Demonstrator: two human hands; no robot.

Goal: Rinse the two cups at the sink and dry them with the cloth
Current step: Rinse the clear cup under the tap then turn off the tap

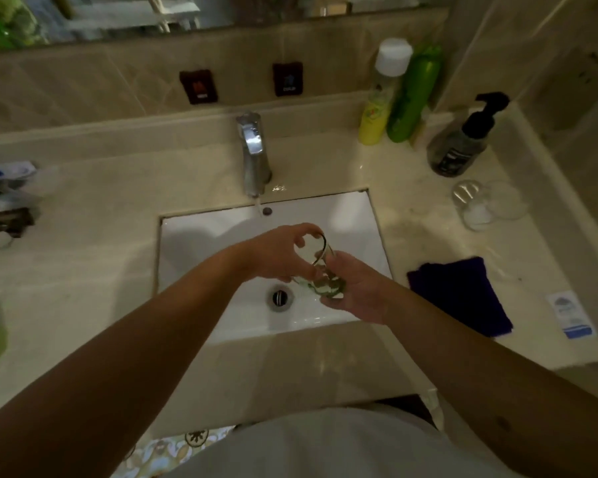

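Observation:
A clear glass cup with a green leaf pattern (320, 270) is tilted over the white sink basin (201, 236), its mouth toward the upper left. My right hand (356, 288) grips its base from below. My left hand (280, 253) curls around its rim, fingers at the opening. A thin stream of water falls from the chrome tap (254, 153) behind the hands. A second clear cup (487, 205) lies on its side on the counter to the right. The dark blue cloth (463, 294) lies folded on the counter, right of the basin.
Yellow and green bottles (394, 98) and a black pump dispenser (463, 139) stand at the back right corner. A drain (280, 298) sits in the basin under the hands. A small blue-and-white packet (572, 315) lies right of the cloth. Blurred items sit on the counter's left edge.

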